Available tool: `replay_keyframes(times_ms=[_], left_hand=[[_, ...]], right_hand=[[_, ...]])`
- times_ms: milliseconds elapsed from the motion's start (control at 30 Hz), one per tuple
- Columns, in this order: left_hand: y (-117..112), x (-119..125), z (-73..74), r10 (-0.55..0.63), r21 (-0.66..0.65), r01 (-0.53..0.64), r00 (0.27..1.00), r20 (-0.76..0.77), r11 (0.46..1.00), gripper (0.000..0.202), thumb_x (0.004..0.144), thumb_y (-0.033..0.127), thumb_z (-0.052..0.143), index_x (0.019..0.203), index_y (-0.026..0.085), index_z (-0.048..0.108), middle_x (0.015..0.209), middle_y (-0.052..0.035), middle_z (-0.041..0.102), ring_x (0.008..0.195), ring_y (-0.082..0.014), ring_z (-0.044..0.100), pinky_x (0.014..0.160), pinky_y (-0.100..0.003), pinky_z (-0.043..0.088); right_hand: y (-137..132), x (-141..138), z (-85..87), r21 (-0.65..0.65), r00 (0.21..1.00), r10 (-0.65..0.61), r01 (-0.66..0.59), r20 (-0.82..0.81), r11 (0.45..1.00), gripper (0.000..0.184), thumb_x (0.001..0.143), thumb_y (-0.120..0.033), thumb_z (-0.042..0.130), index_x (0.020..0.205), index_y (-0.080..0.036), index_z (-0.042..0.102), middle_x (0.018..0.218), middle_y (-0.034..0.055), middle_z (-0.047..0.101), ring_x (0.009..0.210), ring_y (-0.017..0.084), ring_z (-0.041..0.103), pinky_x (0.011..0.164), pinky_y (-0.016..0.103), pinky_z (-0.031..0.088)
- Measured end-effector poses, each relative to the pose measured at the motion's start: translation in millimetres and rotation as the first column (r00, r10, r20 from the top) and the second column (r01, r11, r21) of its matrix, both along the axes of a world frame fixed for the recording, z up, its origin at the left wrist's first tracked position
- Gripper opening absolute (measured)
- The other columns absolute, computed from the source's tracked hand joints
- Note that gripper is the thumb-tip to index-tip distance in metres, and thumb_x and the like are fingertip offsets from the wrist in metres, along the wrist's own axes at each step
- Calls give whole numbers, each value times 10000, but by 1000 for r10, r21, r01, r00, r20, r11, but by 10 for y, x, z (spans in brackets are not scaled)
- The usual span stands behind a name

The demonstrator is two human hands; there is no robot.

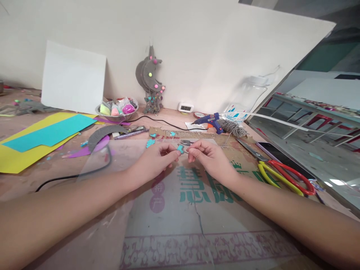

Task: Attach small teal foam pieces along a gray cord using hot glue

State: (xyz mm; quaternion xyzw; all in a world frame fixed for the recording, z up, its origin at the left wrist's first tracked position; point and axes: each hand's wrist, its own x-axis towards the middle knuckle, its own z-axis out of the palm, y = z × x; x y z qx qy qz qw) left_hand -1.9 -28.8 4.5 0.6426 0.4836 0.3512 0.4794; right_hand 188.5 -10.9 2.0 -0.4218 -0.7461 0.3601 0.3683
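A small teal foam cutout (pixel 180 149) is pinched between the thumb and fingers of my left hand (pixel 157 159). Close beside it, my right hand (pixel 209 157) is closed in a pinch on what looks like a thin grey string, mostly hidden by the fingers. Both hands are above a clear plastic sheet (pixel 168 221) laid over printed cardboard. A thin dark strand (pixel 199 217) lies below them. Just behind my fingertips is a small metal tool (pixel 186 142), partly covered. More teal cutouts (pixel 150 143) lie beyond my left hand.
Red-and-yellow-handled scissors (pixel 287 176) and a phone (pixel 284 159) lie at right. Behind are a blue glue gun (pixel 208 120), grey yarn (pixel 232 128), a digital clock (pixel 185 108), a bowl (pixel 116 114) of coloured clay and a crescent ornament (pixel 150 75). Teal foam (pixel 53 133) lies left.
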Motion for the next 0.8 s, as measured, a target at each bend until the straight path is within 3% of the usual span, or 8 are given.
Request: replay_keyframes(times_ms=[200, 333, 467, 800], left_hand=[[10, -7, 8, -9, 1, 9, 1000, -8, 1000, 266, 815, 400, 527, 676, 173, 515, 536, 46, 498, 433, -63, 433, 395, -173, 315], [0, -8, 2, -9, 4, 10, 1000, -19, 1000, 257, 813, 395, 526, 679, 176, 521, 523, 50, 480, 418, -61, 415, 373, -171, 290], [-3, -8, -25, -11, 2, 11, 1000, -13, 1000, 267, 823, 419, 510, 701, 182, 517, 548, 44, 506, 436, -67, 427, 393, -177, 311], [-26, 6, 0, -92, 68, 99, 990, -104, 993, 287, 839, 409, 480, 666, 181, 507, 539, 58, 466, 418, -61, 388, 405, -193, 278]], right_hand=[[-29, -21, 49, 62, 997, 11, -16, 78, 998, 243, 903, -275, 446, 712, -167, 549, 684, 1, 575, 659, 110, 526, 658, 246, 408], [-18, -37, 12, -22, 999, 29, -29, 12, 999, 98, 859, -246, 504, 848, -176, 572, 712, -8, 583, 666, 111, 537, 638, 245, 418], [-9, -48, -11, -66, 999, 20, -22, -30, 998, 160, 817, -303, 564, 919, -186, 605, 743, 1, 612, 700, 131, 563, 651, 267, 439], [-21, -40, 19, -27, 999, 40, -40, -8, 999, 142, 827, -311, 569, 818, -177, 618, 713, -2, 606, 658, 122, 553, 647, 264, 448]])
